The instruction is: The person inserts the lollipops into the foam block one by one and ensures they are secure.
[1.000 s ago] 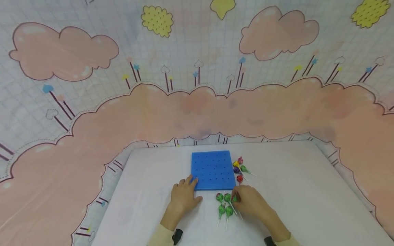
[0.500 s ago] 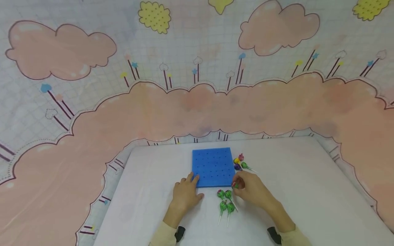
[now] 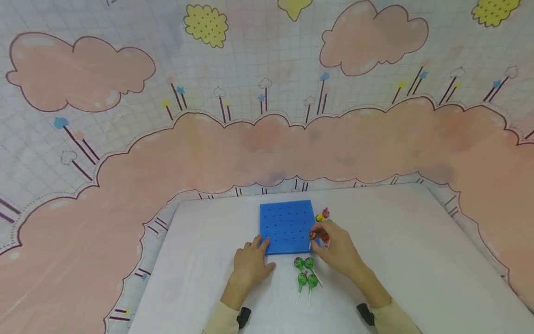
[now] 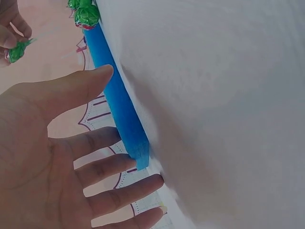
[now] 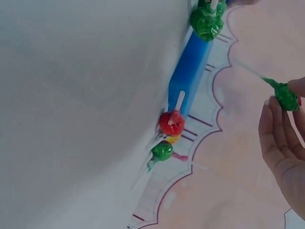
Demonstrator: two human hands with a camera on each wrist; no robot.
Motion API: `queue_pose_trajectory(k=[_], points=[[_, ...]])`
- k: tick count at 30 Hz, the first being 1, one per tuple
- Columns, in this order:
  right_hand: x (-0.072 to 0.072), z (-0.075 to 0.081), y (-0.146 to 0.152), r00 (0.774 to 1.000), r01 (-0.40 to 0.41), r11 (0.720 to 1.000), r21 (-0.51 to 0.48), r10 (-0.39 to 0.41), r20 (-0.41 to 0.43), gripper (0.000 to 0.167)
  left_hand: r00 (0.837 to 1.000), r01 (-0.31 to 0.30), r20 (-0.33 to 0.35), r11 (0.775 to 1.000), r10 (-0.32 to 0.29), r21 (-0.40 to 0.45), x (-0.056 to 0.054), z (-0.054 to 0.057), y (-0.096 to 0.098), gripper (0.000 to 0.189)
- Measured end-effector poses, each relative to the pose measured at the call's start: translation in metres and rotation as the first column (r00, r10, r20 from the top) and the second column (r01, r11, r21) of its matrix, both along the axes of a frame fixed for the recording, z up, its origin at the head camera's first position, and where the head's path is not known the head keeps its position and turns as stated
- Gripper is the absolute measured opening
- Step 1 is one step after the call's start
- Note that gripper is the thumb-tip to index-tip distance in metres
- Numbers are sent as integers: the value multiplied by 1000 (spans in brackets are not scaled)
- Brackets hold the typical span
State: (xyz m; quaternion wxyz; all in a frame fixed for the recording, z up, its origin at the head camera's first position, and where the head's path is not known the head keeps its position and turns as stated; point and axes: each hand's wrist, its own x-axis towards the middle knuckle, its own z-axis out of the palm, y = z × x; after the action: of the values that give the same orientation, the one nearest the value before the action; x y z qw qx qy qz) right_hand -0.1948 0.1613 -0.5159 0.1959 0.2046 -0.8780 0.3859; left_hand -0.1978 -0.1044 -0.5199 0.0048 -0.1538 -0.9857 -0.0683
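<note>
A flat blue board (image 3: 288,222) with rows of small holes lies on the white table. My left hand (image 3: 251,264) is at its front left corner, fingers extended; in the left wrist view the fingertips (image 4: 112,136) reach the board's edge. Between the thumb and fingers of my right hand (image 3: 340,248) is a green-wrapped lollipop (image 5: 286,97), pinched by its head above the board's right side. Its pale stick points away from the palm. In front of the board lie several green lollipops (image 3: 312,280).
Beyond the right hand, a yellow lollipop (image 3: 320,217) and a pink one (image 3: 326,212) lie beside the board. A red lollipop (image 5: 171,123) and another green one (image 5: 162,150) show there in the right wrist view. Patterned cloth (image 3: 250,153) stands behind the table.
My right hand has picked up a green lollipop from the group in front and carried it up and left to the board's right side. The left hand has stayed at the corner.
</note>
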Motion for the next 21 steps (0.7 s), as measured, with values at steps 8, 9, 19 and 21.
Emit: queue_pose_trajectory(k=[8, 9, 19, 21], points=[[-5, 4, -8, 1000, 19, 1000, -8, -19, -1, 38, 1000, -13, 13, 1000, 13, -18, 0, -4, 0, 74], [-5, 5, -10, 1000, 17, 1000, -6, -17, -4, 38, 1000, -15, 10, 1000, 16, -20, -1, -4, 0, 74], [-14, 5, -18, 1000, -21, 1000, -7, 21, -19, 35, 1000, -14, 6, 1000, 14, -19, -1, -7, 0, 74], [-16, 4, -19, 999, -31, 999, -6, 31, -28, 35, 1000, -10, 8, 1000, 10, -19, -2, -8, -1, 74]])
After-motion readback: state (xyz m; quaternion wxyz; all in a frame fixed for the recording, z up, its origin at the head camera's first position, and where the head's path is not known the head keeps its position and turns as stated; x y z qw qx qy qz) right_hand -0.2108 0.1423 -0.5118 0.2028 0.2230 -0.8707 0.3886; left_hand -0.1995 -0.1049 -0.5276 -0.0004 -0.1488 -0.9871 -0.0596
